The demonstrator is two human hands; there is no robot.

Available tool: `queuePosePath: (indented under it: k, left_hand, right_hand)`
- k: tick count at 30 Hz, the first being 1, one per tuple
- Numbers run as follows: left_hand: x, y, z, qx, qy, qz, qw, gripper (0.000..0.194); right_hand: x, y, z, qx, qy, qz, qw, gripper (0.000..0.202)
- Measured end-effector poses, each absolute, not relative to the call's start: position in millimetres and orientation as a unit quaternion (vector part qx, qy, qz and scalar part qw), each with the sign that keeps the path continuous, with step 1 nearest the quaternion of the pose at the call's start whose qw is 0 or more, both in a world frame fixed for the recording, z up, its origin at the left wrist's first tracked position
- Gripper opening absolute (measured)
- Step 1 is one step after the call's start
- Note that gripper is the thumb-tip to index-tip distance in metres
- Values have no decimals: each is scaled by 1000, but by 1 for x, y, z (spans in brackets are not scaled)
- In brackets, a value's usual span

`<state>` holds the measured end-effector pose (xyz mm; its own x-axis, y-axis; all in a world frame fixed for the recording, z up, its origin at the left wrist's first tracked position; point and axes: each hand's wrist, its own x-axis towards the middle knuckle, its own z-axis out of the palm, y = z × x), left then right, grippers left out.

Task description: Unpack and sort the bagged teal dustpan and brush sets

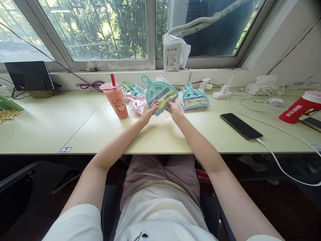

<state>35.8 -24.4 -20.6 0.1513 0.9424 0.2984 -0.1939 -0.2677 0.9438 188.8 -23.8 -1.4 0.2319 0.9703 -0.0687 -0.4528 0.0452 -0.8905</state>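
A teal mini dustpan and brush set (158, 92) with a printed label is held up, tilted, over the table. My left hand (148, 113) grips its lower left edge, and my right hand (175, 110) grips the lower right side, thumbs on the front. Clear plastic wrap shows around the set. Just to its right lies another wrapped teal dustpan set (195, 98). Behind my left hand are a pink wrapped set (136, 103), a teal one (136, 90) and a green one (125, 87), partly hidden by the held set and a cup.
A pink drink cup (117, 103) with a red straw stands left of my hands. To the right are a phone (241, 126) on a white cable, a power strip (222, 92) and a red cup (301, 108). A tablet (29, 76) stands back left; a boxed package (172, 56) sits on the sill.
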Motion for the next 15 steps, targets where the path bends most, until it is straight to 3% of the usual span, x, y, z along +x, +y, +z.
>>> queuePosePath:
  k: [15]
  left_hand:
    - [37,-28,-19,568,313,559,516,66]
  right_hand:
    - [193,-21,-7,-414,-335,537,654,14]
